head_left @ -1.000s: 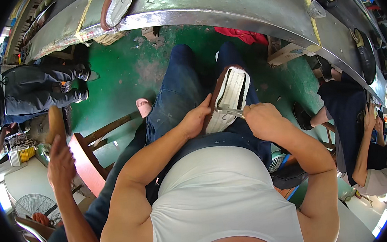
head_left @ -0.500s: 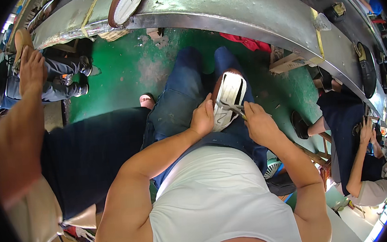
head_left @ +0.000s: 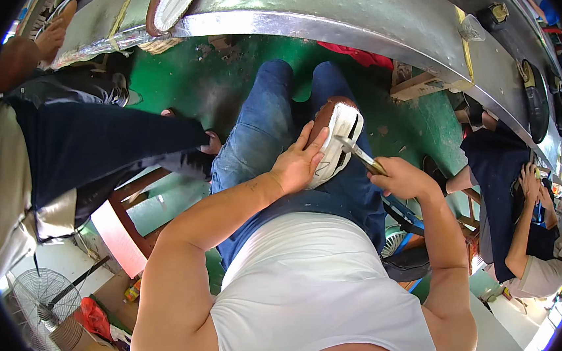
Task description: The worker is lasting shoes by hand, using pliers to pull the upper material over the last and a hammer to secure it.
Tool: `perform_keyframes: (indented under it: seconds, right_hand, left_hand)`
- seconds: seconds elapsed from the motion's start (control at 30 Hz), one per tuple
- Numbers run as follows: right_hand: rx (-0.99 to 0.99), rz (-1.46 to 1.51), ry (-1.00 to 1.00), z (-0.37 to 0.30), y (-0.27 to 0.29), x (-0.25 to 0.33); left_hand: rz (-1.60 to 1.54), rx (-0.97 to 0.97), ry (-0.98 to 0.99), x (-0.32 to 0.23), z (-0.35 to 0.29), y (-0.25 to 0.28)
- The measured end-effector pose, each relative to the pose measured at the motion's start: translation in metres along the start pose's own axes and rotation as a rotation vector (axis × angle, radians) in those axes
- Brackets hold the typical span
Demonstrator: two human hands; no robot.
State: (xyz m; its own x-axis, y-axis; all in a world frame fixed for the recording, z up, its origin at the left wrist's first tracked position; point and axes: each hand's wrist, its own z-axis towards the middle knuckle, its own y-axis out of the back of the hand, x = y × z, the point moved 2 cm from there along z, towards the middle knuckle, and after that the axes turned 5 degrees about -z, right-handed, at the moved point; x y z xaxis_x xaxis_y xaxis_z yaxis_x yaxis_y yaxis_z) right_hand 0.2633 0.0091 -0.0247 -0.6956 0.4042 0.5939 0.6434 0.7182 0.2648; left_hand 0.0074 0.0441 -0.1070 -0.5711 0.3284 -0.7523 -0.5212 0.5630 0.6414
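A shoe [head_left: 336, 118] lies across my thighs with its underside up. It has a brown upper, a white bottom with a dark squiggle on it, and dark gaps along the right side. My left hand [head_left: 298, 164] grips its left side, the fingers over the edge and onto the white bottom. In my right hand [head_left: 403, 178] is a hammer [head_left: 360, 154] with a metal head and shaft and a yellowish handle. The head is over the middle of the white bottom; I cannot tell whether it touches.
Ahead runs a metal bench [head_left: 269, 21] bearing another brown-and-white shoe [head_left: 172, 6]. Several dark shoes [head_left: 534, 99] are at right. A co-worker in a dark apron [head_left: 94, 144] stands close at left; another person [head_left: 529, 222] sits at right. A fan [head_left: 44, 309] is at lower left.
My right hand has drawn back to the right, and the hammer's angle has changed. My left fingers have spread further onto the bottom. The left co-worker has moved away from me, farther left.
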Motion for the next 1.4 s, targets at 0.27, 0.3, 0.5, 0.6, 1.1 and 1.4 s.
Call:
perform_keyframes:
  seconds: [0.27,0.3,0.5,0.6,1.1,1.4]
  right_hand:
    - [-0.742,-0.2,0.434,0.037,-0.017,0.01]
    - [-0.69,-0.315,0.342,0.046,-0.019,0.005]
    - [-0.606,-0.412,0.329,0.046,-0.029,-0.002]
    - [-0.506,-0.436,0.222,0.036,-0.03,0.005]
    - [-0.626,0.464,0.347,0.009,-0.111,-0.07]
    - [-0.812,0.497,0.317,0.003,-0.115,-0.065]
  left_hand:
    - [-0.028,-0.037,-0.046,0.004,0.003,-0.004]
    - [-0.006,0.016,-0.029,0.003,0.002,-0.002]
    - [0.05,0.089,-0.045,-0.005,0.003,0.009]
    - [-0.046,0.124,0.019,-0.003,-0.009,0.011]
    - [-0.053,0.133,0.107,-0.048,-0.013,0.089]
    - [-0.601,-0.275,-0.383,-0.101,0.05,0.133]
